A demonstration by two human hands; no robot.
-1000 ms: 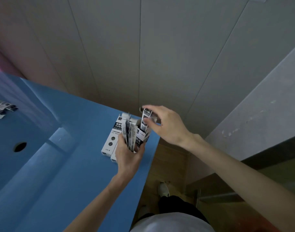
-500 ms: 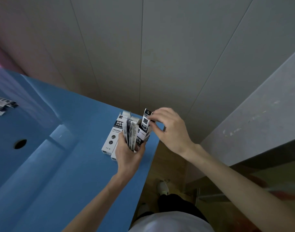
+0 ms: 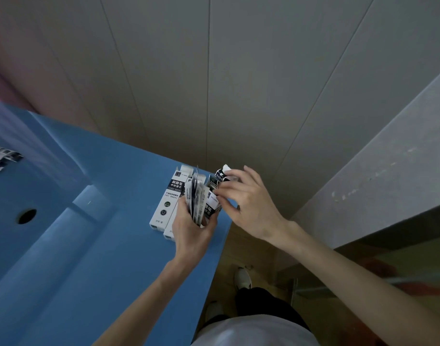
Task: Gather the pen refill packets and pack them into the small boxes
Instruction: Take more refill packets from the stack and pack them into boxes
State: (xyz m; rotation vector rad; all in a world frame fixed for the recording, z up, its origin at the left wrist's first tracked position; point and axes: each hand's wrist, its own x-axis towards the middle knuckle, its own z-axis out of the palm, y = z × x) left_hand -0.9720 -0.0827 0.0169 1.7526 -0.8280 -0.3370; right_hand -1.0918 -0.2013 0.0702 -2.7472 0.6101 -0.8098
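Observation:
My left hand (image 3: 192, 229) grips a fanned bunch of black-and-white pen refill packets (image 3: 195, 197), held upright above the right corner of the blue table (image 3: 109, 258). Just to the right stands a small black-and-white box (image 3: 212, 206), and my right hand (image 3: 248, 198) pinches its open top flap (image 3: 220, 174). Two more small white boxes (image 3: 167, 198) lie flat side by side on the table, to the left of my left hand.
More refill packets (image 3: 3, 157) lie at the table's far left. A round hole (image 3: 26, 216) is in the table's lower left level. The table's right edge drops to the floor, where my shoes (image 3: 242, 278) show. A grey ledge (image 3: 378, 176) runs along the right.
My right hand has moved down and closed in on the top of the upright box, fingers now curled at its flap. My left hand keeps the packets in the same spot.

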